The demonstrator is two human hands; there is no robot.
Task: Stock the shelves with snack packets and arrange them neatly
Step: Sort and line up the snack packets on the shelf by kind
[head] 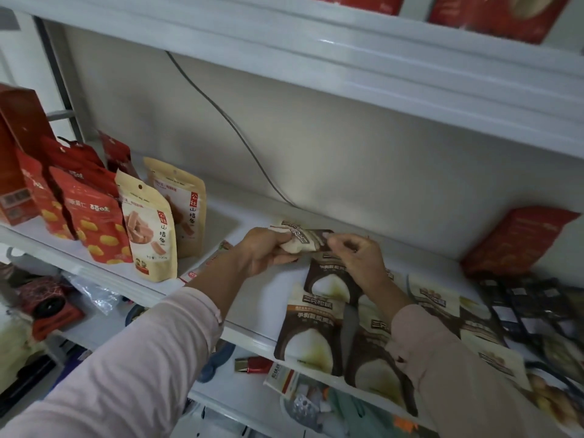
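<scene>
Head view looks down onto a white metal shelf (pixel 256 298), where both hands meet over its middle. The left hand (pixel 264 252) has its fingers curled round the pale left end of a crumpled brown-and-cream plastic snack packet (pixel 301 238). The right hand (pixel 358 259) pinches the packet's dark right end between thumb and fingertips. The packet is held near the back of the shelf, just above its surface (whether it touches the board I cannot tell). Directly in front of it, flat brown-and-cream packets (pixel 313 336) lie overlapping in a row toward the shelf's front edge, with more of the kind partly under the pale pink right sleeve (pixel 442 358). Further right lies a spread of flat black packets (pixel 531 311), and a red foil pouch (pixel 518 238) leans against the back wall. To the left, upright cream stand-up pouches (pixel 151 229) stand beside upright red pouches (pixel 94 222) and a tall red carton (pixel 15 147). A grey cable (pixel 227 121) runs down the back wall.
</scene>
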